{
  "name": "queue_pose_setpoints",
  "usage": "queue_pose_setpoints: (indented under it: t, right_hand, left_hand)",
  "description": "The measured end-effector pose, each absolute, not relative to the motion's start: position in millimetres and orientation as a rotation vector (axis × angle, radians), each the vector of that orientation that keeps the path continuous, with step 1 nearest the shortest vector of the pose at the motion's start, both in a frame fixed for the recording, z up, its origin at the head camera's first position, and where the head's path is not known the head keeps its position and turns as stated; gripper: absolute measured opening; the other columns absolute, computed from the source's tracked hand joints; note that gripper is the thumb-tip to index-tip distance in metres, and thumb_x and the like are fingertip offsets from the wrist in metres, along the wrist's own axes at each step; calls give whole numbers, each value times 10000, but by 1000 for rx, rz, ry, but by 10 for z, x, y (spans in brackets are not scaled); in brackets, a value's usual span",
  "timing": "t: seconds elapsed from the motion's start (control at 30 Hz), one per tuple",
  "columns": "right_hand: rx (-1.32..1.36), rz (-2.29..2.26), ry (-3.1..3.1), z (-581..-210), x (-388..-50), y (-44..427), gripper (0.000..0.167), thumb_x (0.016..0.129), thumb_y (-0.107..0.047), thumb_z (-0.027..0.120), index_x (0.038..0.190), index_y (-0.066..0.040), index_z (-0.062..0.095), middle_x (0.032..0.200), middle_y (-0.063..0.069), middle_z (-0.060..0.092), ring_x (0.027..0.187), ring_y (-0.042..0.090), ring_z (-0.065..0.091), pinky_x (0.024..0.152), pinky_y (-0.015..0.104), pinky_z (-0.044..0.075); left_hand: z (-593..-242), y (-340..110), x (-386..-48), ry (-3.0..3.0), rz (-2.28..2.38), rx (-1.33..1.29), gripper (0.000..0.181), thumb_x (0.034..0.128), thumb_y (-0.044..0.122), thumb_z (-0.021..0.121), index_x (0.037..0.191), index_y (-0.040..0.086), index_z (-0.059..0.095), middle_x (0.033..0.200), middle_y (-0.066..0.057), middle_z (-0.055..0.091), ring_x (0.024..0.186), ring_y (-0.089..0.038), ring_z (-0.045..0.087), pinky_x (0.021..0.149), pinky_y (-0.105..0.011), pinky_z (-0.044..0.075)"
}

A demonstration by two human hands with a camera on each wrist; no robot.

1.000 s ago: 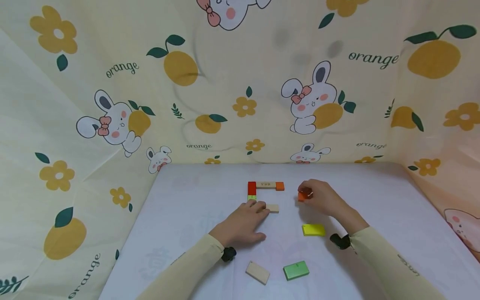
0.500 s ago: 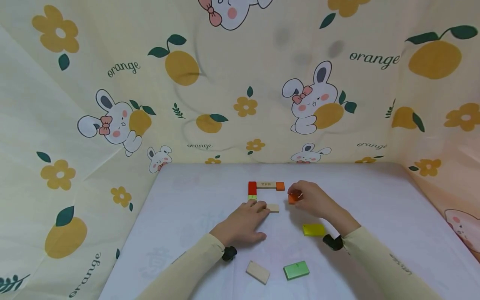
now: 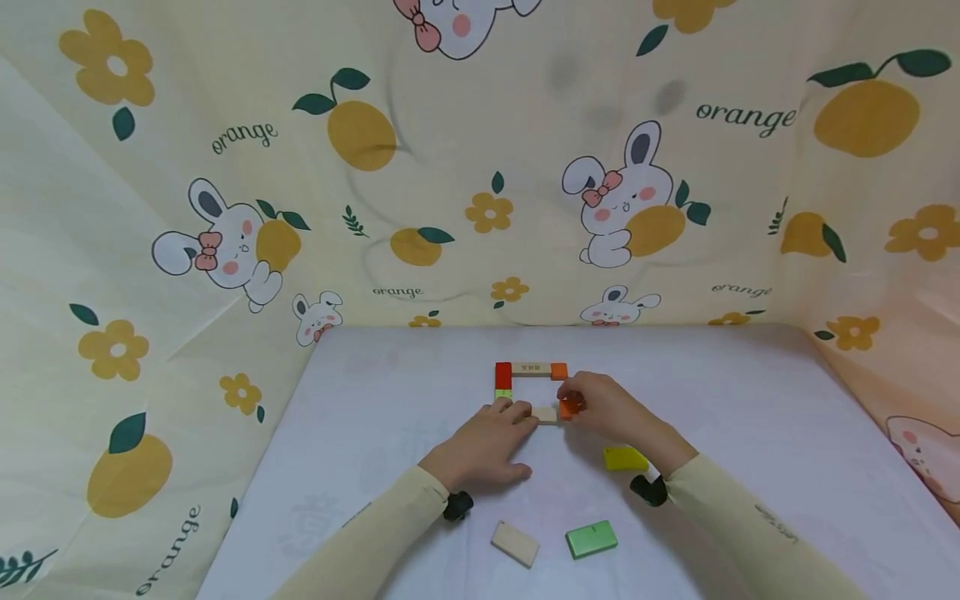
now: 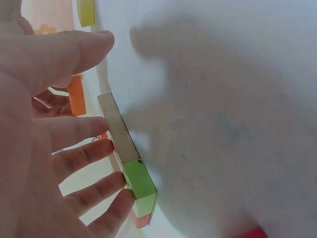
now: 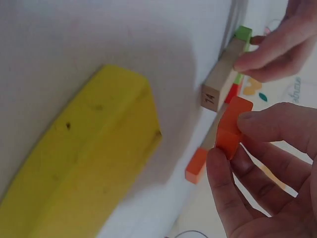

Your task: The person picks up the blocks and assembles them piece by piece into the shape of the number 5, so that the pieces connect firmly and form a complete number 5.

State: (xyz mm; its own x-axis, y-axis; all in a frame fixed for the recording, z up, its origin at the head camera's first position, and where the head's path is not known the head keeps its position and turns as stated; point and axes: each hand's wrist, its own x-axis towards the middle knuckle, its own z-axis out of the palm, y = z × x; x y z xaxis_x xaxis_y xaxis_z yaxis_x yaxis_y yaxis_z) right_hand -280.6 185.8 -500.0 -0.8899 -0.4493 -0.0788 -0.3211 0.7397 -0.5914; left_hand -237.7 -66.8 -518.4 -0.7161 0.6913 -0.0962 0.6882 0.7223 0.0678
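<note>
My right hand (image 3: pixel 611 410) pinches a small orange block (image 3: pixel 567 408) between thumb and fingers, close to the right end of a plain wooden block (image 3: pixel 546 415). The right wrist view shows this orange block (image 5: pixel 232 126) nearer the camera than the wooden block marked 14 (image 5: pixel 223 74). My left hand (image 3: pixel 482 446) lies with fingers spread, fingertips touching the wooden block (image 4: pixel 119 128) and the green block (image 4: pixel 140 181) in the left wrist view. Behind it are a red block (image 3: pixel 503 375), a lettered wooden block (image 3: pixel 531 369) and another orange block (image 3: pixel 558 372), joined in a corner.
On the white table (image 3: pixel 360 500) a yellow block (image 3: pixel 624 458) lies beneath the right wrist. Nearer the front are a loose wooden block (image 3: pixel 515 544) and a green block (image 3: pixel 592 540). A patterned cloth (image 3: pixel 465 108) hangs behind and along the sides.
My right hand has moved left and slightly nearer with the orange block, from right of the other blocks to the wooden block's end. My left hand has stayed in place.
</note>
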Motion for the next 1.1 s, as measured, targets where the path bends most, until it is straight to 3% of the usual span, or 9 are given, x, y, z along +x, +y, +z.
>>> queue_pose_setpoints:
  t: [0.33,1.1]
  right_hand:
    - [-634,-797,2715,-5124,-2828,1784,295,878,12,868,1159,-22,784,994,11,667,886,221,577,870,414,570]
    - [-576,-742,2730,-5151,-2805,1731,304,896,39,833,1180,-52,775,1009,26,660,907,238,580,926,449,574]
  left_hand:
    - [-5163,-664,-2379,2804,25,1144,712,984,546,735,1563,161,582,1602,-20,488,1430,-245,429,1189,-372,402]
    - [-5212,-670,-2383,2810,14,1136,724,987,556,725,1582,176,563,1619,-6,474,1443,-243,416,1204,-387,392]
